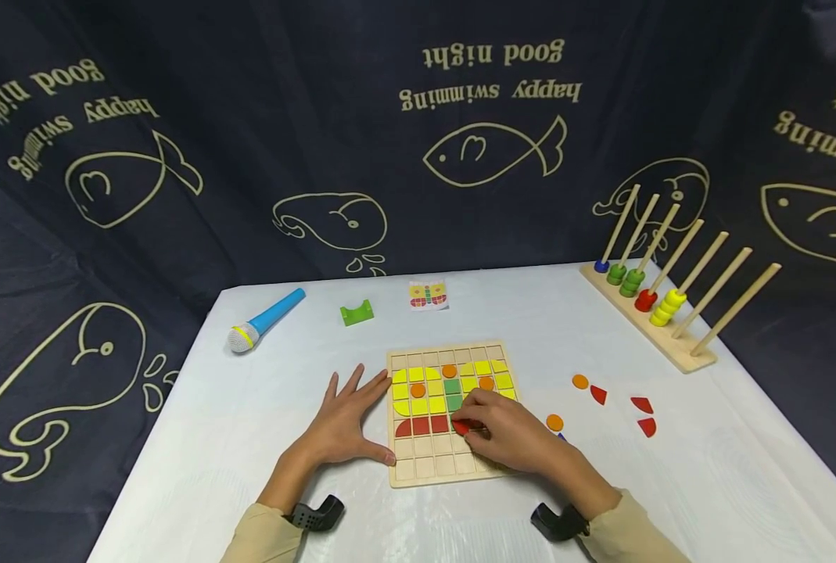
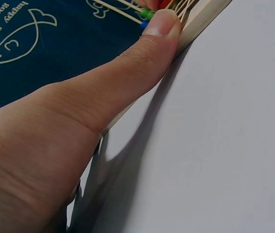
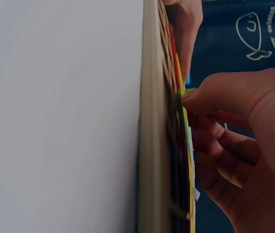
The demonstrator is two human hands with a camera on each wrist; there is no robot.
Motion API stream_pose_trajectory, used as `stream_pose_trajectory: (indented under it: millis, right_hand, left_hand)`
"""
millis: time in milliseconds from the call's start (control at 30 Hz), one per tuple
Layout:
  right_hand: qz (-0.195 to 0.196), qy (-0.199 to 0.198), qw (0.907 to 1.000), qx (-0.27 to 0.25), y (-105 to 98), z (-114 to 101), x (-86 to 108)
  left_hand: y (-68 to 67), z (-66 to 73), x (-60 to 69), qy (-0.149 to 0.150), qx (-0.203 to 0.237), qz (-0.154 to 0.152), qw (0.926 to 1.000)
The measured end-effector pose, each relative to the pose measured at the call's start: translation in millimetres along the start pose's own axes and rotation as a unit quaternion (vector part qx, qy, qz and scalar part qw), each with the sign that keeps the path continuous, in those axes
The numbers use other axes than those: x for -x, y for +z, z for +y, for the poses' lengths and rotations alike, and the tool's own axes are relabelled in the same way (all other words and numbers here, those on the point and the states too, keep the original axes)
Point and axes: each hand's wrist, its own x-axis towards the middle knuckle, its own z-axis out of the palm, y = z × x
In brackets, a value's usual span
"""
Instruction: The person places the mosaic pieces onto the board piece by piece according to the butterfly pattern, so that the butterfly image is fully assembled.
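A wooden grid board (image 1: 405, 471) lies on the table, with yellow, orange, green and red tiles set in its squares. My left hand (image 1: 343, 426) has its fingers spread along the board's left edge, and the thumb touches its lower left side; in the left wrist view the thumb (image 2: 142, 53) lies along the wooden rim. Over the board's middle, my right hand (image 1: 505, 430) pinches a red tile (image 1: 462, 427) at the right end of the row of red tiles (image 1: 421, 426). Part of that tile and the board's right side are hidden by the hand.
Loose red tiles (image 1: 647, 427) and orange discs (image 1: 580, 381) lie right of the board. Behind it are a picture card (image 1: 428, 295), a green block (image 1: 357, 313) and a blue toy microphone (image 1: 266, 319). A peg stand (image 1: 685, 356) with coloured rings stands at the far right.
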Motion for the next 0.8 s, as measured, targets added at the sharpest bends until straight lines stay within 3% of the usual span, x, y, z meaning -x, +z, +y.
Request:
stream_pose_trajectory:
  millis: [800]
  right_hand:
    - [-0.038,-0.09,0.9952,-0.011,32.9,-42.9,-35.8]
  left_hand:
    - [-1.3,-1.3,0.4,0.004,-0.006,-0.004,1.0]
